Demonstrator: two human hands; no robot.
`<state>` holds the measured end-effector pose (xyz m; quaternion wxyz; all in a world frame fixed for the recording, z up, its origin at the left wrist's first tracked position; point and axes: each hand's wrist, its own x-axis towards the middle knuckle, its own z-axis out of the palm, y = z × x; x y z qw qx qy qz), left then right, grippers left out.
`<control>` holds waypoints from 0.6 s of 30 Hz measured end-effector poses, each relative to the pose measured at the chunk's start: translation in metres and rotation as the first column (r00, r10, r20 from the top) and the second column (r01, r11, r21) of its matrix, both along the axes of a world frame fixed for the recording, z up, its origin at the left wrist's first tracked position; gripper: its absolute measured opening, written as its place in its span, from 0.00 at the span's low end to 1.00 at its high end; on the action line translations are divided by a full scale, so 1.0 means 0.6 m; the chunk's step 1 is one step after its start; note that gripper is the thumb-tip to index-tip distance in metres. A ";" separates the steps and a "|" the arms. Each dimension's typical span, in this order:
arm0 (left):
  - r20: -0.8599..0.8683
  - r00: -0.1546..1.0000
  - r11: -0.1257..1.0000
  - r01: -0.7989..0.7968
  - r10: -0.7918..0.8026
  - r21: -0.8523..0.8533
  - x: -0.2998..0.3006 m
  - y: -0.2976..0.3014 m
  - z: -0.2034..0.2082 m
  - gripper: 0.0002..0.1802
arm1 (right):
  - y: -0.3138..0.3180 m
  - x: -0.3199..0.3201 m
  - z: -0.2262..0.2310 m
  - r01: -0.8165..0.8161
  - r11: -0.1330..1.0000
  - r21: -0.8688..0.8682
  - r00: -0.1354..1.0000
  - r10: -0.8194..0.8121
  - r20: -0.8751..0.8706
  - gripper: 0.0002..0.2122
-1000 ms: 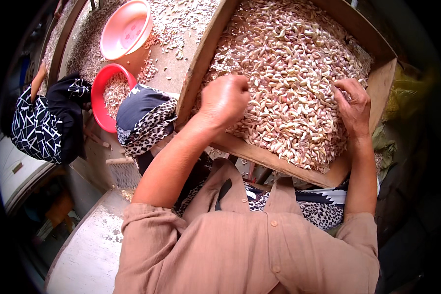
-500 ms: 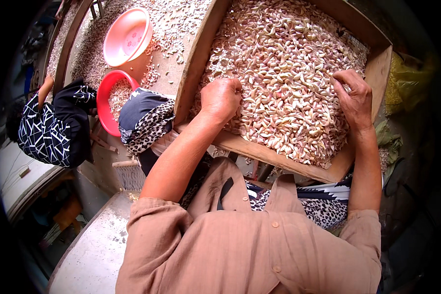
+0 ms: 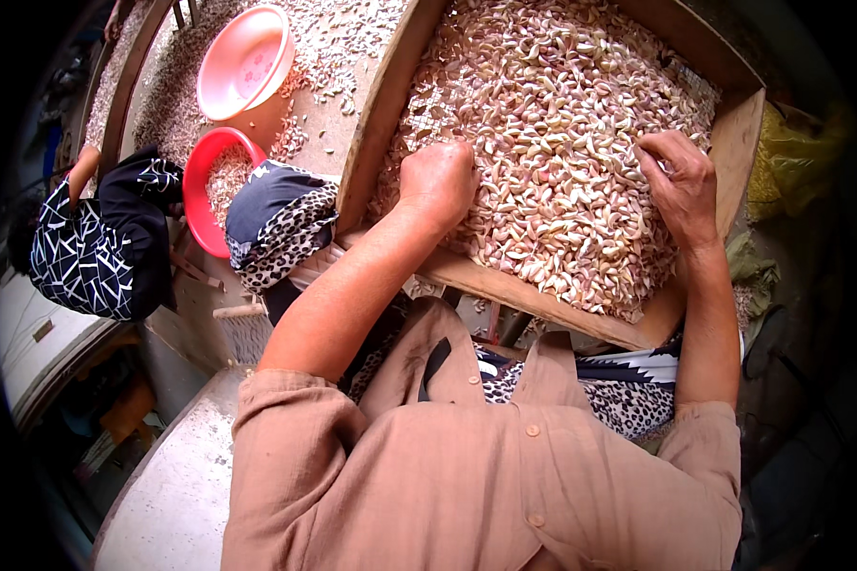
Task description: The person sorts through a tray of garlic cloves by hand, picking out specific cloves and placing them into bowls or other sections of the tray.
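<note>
A wooden-framed tray [image 3: 543, 303] with a mesh bottom lies before me, heaped with garlic cloves [image 3: 562, 181] in pale and purplish skins. Over the left part of the heap, close to some bare mesh, my left hand [image 3: 438, 183] is closed with its knuckles up; its fingertips are hidden, so what they hold cannot be seen. My right hand [image 3: 681, 181] hovers at the right part of the heap near the tray's side wall. Its fingers are curled toward the thumb in a pinch, and anything between them is too small to name.
Left of the tray are a pink basin [image 3: 248, 62] and a red basin [image 3: 224, 181] partly filled with cloves. Two people sit there, one in a patterned cap [image 3: 281, 224], one in a black-and-white top [image 3: 84, 252]. More cloves [image 3: 338, 38] cover the surface behind. A yellow sack [image 3: 795, 162] lies right.
My left hand has shifted slightly to the right and away from me, still closed. My right hand has moved a little left, its fingers still curled. The basins sit slightly higher and further left in view.
</note>
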<state>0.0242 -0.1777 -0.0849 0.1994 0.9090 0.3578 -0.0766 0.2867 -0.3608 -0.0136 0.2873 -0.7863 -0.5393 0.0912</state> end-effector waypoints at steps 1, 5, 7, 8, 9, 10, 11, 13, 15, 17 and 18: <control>0.004 1.000 1.000 -0.003 0.003 0.002 0.001 0.000 -0.001 0.10 | 0.000 -0.001 0.000 -0.002 1.000 -0.002 1.000 0.002 0.006 0.05; -0.052 0.998 1.000 0.019 -0.019 0.000 0.009 -0.003 -0.001 0.10 | 0.001 -0.005 0.001 -0.011 1.000 -0.013 1.000 0.011 0.026 0.05; -0.048 0.998 1.000 0.028 -0.028 0.005 0.012 -0.007 0.002 0.10 | 0.001 -0.006 0.000 -0.016 1.000 -0.017 0.999 0.017 0.031 0.04; -0.037 0.998 0.999 0.044 -0.044 0.012 0.011 -0.007 0.000 0.10 | 0.001 -0.008 -0.001 -0.020 1.000 -0.015 0.999 0.020 0.029 0.04; -0.028 0.998 0.998 0.059 -0.058 0.019 0.009 -0.007 -0.001 0.09 | 0.001 -0.009 -0.003 -0.025 1.000 -0.012 0.999 0.025 0.026 0.05; -0.019 0.997 0.997 0.073 -0.072 0.026 0.008 -0.008 -0.002 0.09 | 0.002 -0.012 -0.003 -0.037 0.999 -0.005 0.998 0.037 0.041 0.05; -0.027 0.997 0.997 0.073 -0.072 0.025 0.008 -0.008 -0.004 0.08 | 0.003 -0.016 -0.003 -0.049 0.999 0.003 0.997 0.049 0.055 0.05; -0.043 0.996 0.997 0.073 -0.072 0.017 0.010 -0.009 0.001 0.08 | 0.006 -0.026 -0.005 -0.064 0.998 0.016 0.997 0.063 0.048 0.05; -0.057 0.995 0.996 0.085 -0.085 0.010 0.012 -0.007 0.001 0.07 | 0.007 -0.037 -0.008 -0.066 0.997 0.034 0.998 0.066 0.007 0.05; -0.037 0.998 0.999 0.041 -0.041 -0.002 0.013 -0.004 0.003 0.07 | 0.008 -0.046 -0.016 -0.113 0.991 0.068 0.994 0.112 0.018 0.04; -0.012 1.000 1.000 -0.011 0.011 -0.014 0.013 0.001 0.009 0.07 | 0.011 -0.055 -0.015 -0.135 0.988 0.078 0.991 0.134 0.016 0.04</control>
